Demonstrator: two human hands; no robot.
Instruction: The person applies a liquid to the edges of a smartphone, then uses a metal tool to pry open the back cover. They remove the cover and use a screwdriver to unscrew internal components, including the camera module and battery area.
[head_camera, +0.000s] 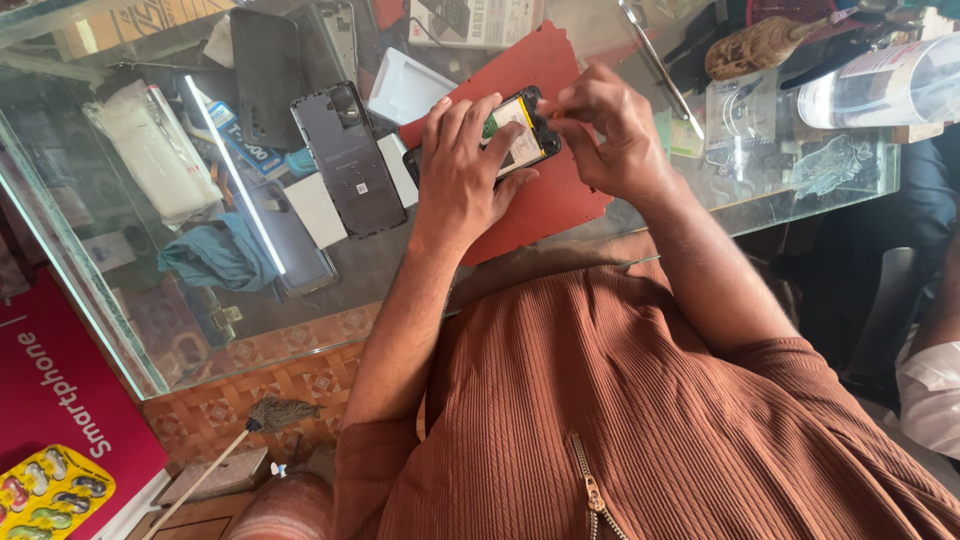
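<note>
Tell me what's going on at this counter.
A person in a rust ribbed shirt works on an opened phone lying on a red mat on a glass counter. The left hand steadies the phone, whose insides show; the right hand pinches at its top edge, though what it grips is too small to tell. A detached back cover lies to the left, with tweezers beyond.
</note>
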